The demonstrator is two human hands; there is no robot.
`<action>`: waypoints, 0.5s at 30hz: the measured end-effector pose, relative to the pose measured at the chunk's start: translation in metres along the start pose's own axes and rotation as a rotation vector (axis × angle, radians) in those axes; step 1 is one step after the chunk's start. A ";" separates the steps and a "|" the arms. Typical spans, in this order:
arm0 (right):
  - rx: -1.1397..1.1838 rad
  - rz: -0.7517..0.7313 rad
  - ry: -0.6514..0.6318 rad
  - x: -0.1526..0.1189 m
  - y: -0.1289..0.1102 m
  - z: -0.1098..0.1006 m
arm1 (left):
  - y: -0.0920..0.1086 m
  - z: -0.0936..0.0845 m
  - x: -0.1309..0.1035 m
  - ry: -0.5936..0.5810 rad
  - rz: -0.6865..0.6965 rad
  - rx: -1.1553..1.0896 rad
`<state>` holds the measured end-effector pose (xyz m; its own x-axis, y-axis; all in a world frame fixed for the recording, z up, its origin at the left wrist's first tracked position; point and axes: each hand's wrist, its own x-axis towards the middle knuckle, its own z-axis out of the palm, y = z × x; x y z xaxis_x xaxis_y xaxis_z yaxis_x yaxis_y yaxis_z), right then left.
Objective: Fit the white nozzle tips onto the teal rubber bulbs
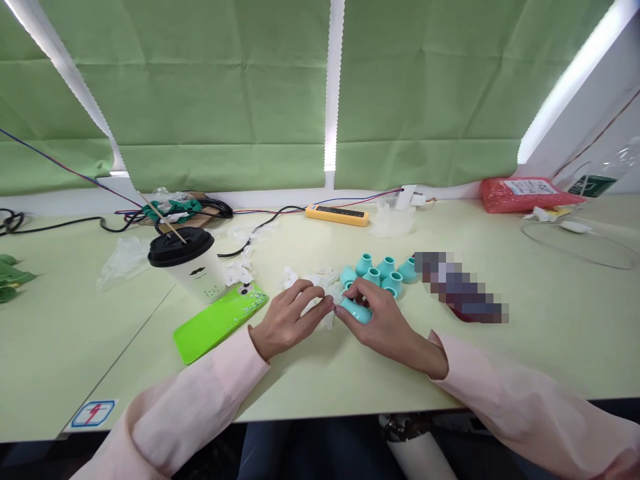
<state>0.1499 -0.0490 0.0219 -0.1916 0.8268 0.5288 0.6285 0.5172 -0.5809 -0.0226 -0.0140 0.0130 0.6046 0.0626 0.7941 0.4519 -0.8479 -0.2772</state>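
My right hand (383, 321) grips a small turquoise vase-shaped piece (356, 311), tilted on its side with its narrow end toward the left. Close to that end, my left hand (294, 317) has its thumb and fingertips pinched together; whatever they hold is too small to make out. Just beyond my right hand stand several matching turquoise pieces (387, 267) with round open mouths, grouped together. Crumpled translucent white scraps (315, 279) lie behind and under my fingers.
Left of my hands are a bright green phone (215, 327) and a lidded paper cup (193, 273) with a stick in it. A yellow power strip (337, 215) and a red package (525, 193) lie at the back. A pixelated object (460, 290) is at right.
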 end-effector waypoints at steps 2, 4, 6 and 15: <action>0.001 -0.002 0.001 0.000 0.000 0.000 | 0.002 0.000 -0.002 -0.033 0.023 0.022; 0.004 -0.013 0.002 -0.001 0.000 0.001 | 0.003 0.001 -0.002 -0.072 -0.018 0.017; 0.008 -0.029 0.002 -0.001 0.002 0.002 | 0.005 0.002 -0.001 -0.103 -0.122 -0.021; 0.034 -0.055 0.017 -0.002 0.002 0.005 | 0.011 -0.001 0.009 -0.302 -0.265 -0.015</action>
<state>0.1480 -0.0483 0.0161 -0.2122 0.7930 0.5711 0.5916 0.5694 -0.5708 -0.0124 -0.0229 0.0176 0.6352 0.4301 0.6415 0.6097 -0.7891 -0.0747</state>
